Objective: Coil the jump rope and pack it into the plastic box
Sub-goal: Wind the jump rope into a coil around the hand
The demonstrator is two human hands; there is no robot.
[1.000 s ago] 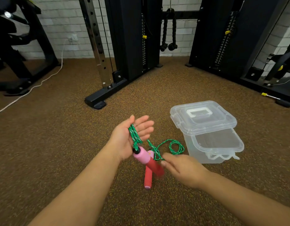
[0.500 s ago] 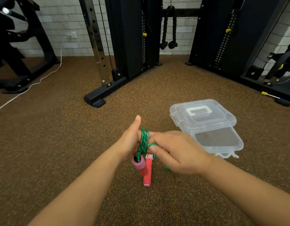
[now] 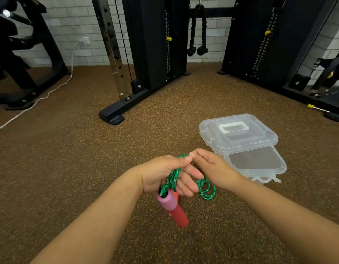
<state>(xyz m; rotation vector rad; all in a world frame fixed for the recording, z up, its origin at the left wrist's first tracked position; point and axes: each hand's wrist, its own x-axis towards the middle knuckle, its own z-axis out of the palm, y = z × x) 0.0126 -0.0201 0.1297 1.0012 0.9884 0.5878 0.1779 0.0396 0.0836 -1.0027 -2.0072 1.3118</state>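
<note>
Nearest, the pink-and-red foam handles (image 3: 172, 208) dangle below the left hand (image 3: 165, 174); they look light and grippy, the best place to take hold. The green braided jump rope (image 3: 173, 177) is soft and limp, likely to spring loose unless pinched. The left hand curls around its coils; the right hand (image 3: 212, 166) pinches a strand at the top. Farther right, the clear plastic box (image 3: 260, 168) sits on the floor, its lid (image 3: 239, 134) askew.
</note>
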